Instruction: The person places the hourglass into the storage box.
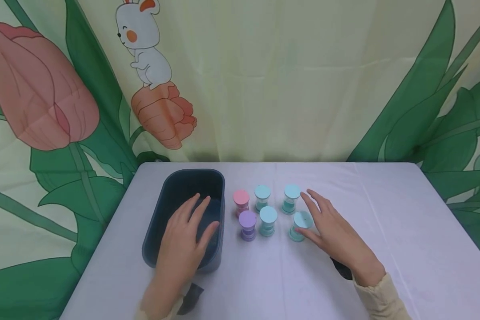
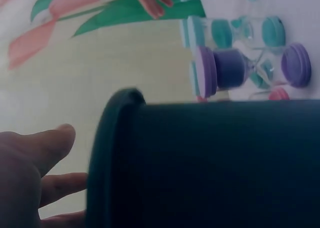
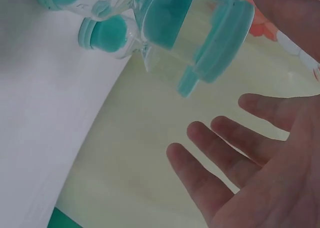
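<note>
My left hand (image 1: 182, 242) hovers over the dark blue bin (image 1: 194, 180) with fingers spread, holding nothing. In the left wrist view, its thumb and fingers lie just past the rim of the bin (image 2: 215, 158). My right hand (image 1: 336, 226) reaches around the near right teal sand timer (image 1: 302, 219), thumb tip overlapping its cap; the right wrist view shows straight, parted fingers beside this timer (image 3: 225, 40), not closed on it. Left of it stand a purple sand timer (image 1: 247, 219), a pink one (image 1: 241, 198) and several more teal ones, such as the teal timer (image 1: 268, 214).
A white-covered table (image 1: 264, 284) carries everything, the bin at left and the timers grouped mid-table. Behind the table hangs a printed curtain (image 1: 264, 89) with tulips and a rabbit. Dark straps (image 1: 342, 269) show at both wrists.
</note>
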Tool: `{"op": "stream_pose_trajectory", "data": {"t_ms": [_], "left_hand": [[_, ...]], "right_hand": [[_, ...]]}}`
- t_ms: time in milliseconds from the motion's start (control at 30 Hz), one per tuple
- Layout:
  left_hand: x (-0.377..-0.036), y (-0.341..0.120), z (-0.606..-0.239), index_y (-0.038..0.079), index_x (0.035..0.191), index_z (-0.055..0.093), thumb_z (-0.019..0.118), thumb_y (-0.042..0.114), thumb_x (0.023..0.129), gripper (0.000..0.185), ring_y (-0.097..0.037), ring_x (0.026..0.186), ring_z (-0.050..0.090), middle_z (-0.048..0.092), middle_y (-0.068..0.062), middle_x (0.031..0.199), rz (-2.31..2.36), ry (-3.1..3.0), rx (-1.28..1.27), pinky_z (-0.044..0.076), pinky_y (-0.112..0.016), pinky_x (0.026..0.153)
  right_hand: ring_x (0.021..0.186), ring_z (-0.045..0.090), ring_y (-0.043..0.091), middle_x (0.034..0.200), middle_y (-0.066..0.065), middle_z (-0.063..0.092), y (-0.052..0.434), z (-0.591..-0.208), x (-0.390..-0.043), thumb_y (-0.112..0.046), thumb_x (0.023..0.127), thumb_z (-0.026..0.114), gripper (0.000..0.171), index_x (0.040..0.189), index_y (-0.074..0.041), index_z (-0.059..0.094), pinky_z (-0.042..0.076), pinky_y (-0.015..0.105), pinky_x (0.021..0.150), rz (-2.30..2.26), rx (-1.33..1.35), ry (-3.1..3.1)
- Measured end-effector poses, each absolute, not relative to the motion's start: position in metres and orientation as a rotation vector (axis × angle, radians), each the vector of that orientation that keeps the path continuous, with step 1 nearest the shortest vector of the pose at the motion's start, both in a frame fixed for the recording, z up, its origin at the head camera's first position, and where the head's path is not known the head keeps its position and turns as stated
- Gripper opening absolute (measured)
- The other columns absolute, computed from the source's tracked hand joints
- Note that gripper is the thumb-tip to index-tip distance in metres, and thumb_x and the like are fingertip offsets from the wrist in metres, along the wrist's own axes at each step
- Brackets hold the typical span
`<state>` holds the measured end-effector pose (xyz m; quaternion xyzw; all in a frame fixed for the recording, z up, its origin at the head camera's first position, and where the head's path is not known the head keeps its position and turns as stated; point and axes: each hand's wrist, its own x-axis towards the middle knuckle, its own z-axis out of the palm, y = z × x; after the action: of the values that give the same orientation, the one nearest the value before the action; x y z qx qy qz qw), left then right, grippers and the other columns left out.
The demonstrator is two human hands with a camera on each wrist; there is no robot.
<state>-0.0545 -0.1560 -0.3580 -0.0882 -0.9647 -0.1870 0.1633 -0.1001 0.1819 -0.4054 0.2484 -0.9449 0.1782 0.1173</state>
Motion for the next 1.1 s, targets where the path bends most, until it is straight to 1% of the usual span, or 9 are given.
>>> {"op": "stream_pose_trajectory", "data": {"t_ms": [200,333,467,600,800,967,1100], "left_hand": [[-0.051,-0.171,-0.360,0.016,0.145,0.051,0.070,0.036,0.093,0.059,-0.034,0.136,0.046,0.049,-0.012,0.148,-0.550,-2.760,-0.221,0.039,-0.061,0.105],[-0.048,-0.180,-0.361,0.013,0.143,0.053,0.072,0.032,0.092,0.057,-0.037,0.134,0.047,0.051,-0.014,0.146,-0.586,-2.744,-0.210,0.040,-0.061,0.103],[-0.049,-0.190,-0.362,0.012,0.142,0.054,0.072,0.027,0.092,0.055,-0.038,0.132,0.048,0.052,-0.016,0.144,-0.579,-2.724,-0.207,0.040,-0.062,0.102],[-0.052,-0.198,-0.361,0.012,0.141,0.055,0.072,0.025,0.092,0.053,-0.040,0.132,0.047,0.051,-0.017,0.144,-0.569,-2.740,-0.181,0.040,-0.062,0.103],[-0.057,-0.210,-0.360,0.009,0.141,0.053,0.071,0.022,0.092,0.054,-0.041,0.131,0.046,0.049,-0.019,0.145,-0.575,-2.753,-0.132,0.041,-0.061,0.102],[-0.061,-0.222,-0.363,0.005,0.137,0.056,0.072,0.015,0.090,0.051,-0.043,0.128,0.047,0.051,-0.022,0.140,-0.600,-2.701,-0.158,0.041,-0.062,0.101],[-0.064,-0.230,-0.366,0.004,0.137,0.054,0.071,0.016,0.092,0.050,-0.044,0.130,0.045,0.049,-0.023,0.141,-0.637,-2.723,-0.132,0.040,-0.063,0.102]], "right_hand": [[0.129,0.046,0.035,0.147,0.021,0.040,0.183,-0.408,-0.102,-0.030,0.084,0.080,0.082,0.147,-0.002,0.037,0.053,0.047,0.089,0.521,0.767,-2.730],[0.124,0.051,0.032,0.142,0.017,0.044,0.182,-0.409,-0.102,-0.029,0.084,0.081,0.078,0.145,-0.002,0.041,0.055,0.044,0.086,0.530,0.755,-2.747],[0.120,0.055,0.029,0.135,0.013,0.050,0.181,-0.408,-0.100,-0.028,0.083,0.082,0.074,0.142,-0.003,0.045,0.054,0.044,0.090,0.547,0.739,-2.774],[0.114,0.060,0.026,0.128,0.011,0.056,0.181,-0.408,-0.100,-0.027,0.082,0.082,0.070,0.139,-0.003,0.048,0.053,0.042,0.091,0.550,0.738,-2.776],[0.112,0.063,0.024,0.124,0.009,0.061,0.181,-0.408,-0.100,-0.023,0.082,0.082,0.063,0.134,-0.003,0.052,0.053,0.040,0.092,0.594,0.728,-2.791],[0.106,0.065,0.020,0.119,0.006,0.063,0.180,-0.409,-0.099,-0.018,0.081,0.083,0.051,0.125,-0.004,0.061,0.054,0.038,0.089,0.589,0.769,-2.764],[0.103,0.065,0.019,0.117,0.005,0.062,0.179,-0.409,-0.099,-0.017,0.080,0.084,0.049,0.122,-0.003,0.063,0.055,0.037,0.087,0.570,0.794,-2.740]]}}
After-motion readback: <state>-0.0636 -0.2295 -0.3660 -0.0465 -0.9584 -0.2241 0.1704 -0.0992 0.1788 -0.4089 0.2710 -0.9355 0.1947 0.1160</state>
